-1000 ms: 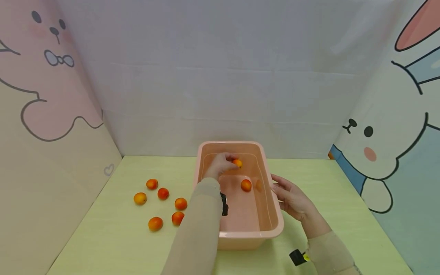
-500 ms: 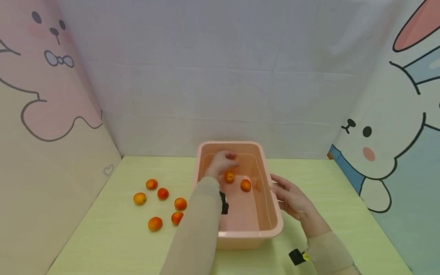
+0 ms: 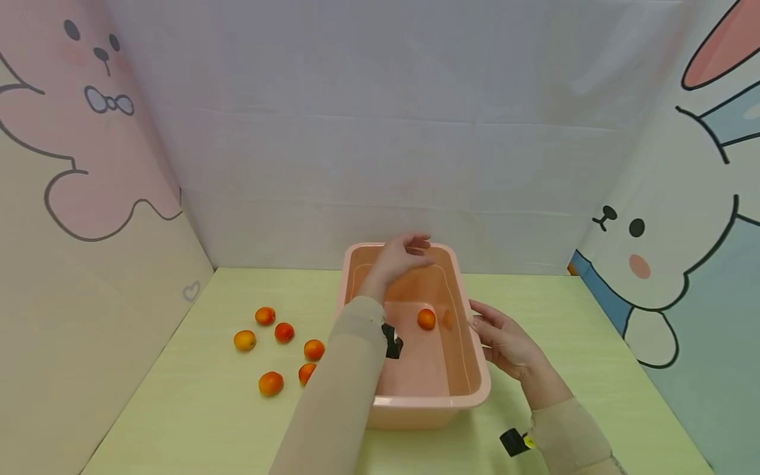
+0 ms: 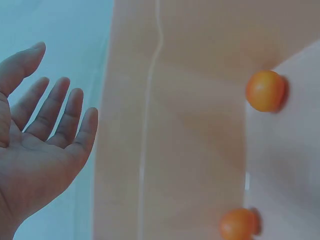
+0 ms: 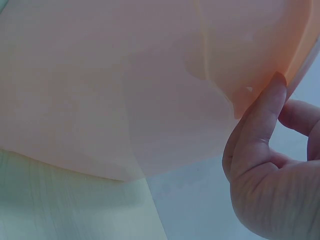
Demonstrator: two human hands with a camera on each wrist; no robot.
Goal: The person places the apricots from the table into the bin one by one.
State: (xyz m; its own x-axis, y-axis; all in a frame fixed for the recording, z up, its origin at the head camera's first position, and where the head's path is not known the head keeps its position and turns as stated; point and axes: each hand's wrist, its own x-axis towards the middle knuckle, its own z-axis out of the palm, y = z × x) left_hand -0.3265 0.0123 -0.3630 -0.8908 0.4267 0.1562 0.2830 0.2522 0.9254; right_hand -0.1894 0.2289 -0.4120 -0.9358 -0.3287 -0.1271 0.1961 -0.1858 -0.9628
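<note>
My left hand (image 3: 404, 257) hovers over the far end of a pink plastic basin (image 3: 436, 400), its fingers loosely spread and nothing in them. In the left wrist view that hand (image 4: 50, 130) shows an empty palm beside the basin's rim. Two small round orange fruits lie on the basin floor: one fruit (image 4: 265, 91) near the wall, another fruit (image 4: 238, 224) lower in that view. From the head only one fruit (image 3: 426, 319) shows; my left arm hides the other. My right hand (image 3: 505, 343) holds the basin's right rim, fingers against the outer wall (image 5: 165, 100).
Several more orange fruits lie on the pale green table (image 3: 196, 409) left of the basin, among them a yellower fruit (image 3: 245, 340) and a nearer fruit (image 3: 270, 384). A white backdrop (image 3: 380, 132) rises behind the basin. Panels with cartoon animals stand at both sides.
My left hand has let go of a fruit, which dropped to the basin floor. The hand has since risen and moved away toward the far rim. My right hand has stayed at the rim.
</note>
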